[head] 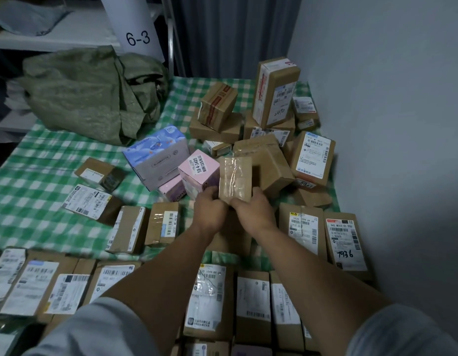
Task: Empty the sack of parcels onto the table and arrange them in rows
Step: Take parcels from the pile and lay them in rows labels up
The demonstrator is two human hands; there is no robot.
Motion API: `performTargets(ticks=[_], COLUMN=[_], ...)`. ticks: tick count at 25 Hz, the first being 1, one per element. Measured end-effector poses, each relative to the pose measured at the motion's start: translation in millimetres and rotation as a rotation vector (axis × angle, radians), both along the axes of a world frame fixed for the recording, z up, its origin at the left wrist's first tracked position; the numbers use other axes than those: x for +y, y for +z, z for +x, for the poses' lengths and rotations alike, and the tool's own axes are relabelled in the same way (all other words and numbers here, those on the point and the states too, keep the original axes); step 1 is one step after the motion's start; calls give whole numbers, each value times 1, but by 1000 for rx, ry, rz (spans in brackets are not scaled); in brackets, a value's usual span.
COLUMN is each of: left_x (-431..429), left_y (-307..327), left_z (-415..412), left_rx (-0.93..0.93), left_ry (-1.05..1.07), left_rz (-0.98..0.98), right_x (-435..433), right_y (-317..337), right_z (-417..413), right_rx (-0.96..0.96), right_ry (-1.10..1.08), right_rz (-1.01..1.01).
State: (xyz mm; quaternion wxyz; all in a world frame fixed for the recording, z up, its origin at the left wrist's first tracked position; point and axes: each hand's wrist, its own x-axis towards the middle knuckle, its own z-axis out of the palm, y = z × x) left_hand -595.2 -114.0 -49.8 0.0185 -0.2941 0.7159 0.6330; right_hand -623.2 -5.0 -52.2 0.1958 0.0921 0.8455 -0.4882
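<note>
I hold a small brown cardboard parcel [235,179] upright between both hands; its face is glossy with clear tape that catches the light. My left hand [210,209] closes on its lower left edge, and my right hand [253,209] clasps the bottom right corner, fingers curled under. It stands above the green-and-white checked tablecloth [43,160], just in front of a loose heap of taped cardboard boxes [263,129]. Touching its left side is a smooth pink carton [198,170] with a white label, and behind that lies a pale blue printed box [156,152]. The woven green sack [91,93] slumps crumpled and slack at the far left of the table; I cannot tell what is inside it. Flat labelled parcels [252,299] lie side by side in a row nearest me.
</note>
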Motion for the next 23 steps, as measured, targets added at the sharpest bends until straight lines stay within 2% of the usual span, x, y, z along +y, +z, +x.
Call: performTargets(ticks=[4,6,8,11,15,19,21,23], left_x=[5,11,11,3,2,-8,-17,-20], left_y=[17,30,36,26,22,28,28,26], left_z=[12,21,30,39,51,59,65,74], left_rx=[145,194,180,105,51,120,56,-92], left_ry=[63,45,92,209,114,107,-67,-249], left_rz=[108,215,307,407,516,497,491,534], right_x=[2,8,15,29,47,66,73,74], right_y=[13,19,22,30,37,51,62,66], right_z=[17,24,31,47,64,70,70,69], right_rx=[42,31,-7,-102,-211,-249,-302,-328], right_ry=[-125,-197,-270,-322,-245,-168,-121,-90], right_rz=[-170,-184,-241,-478,-501,-427,-419,-408])
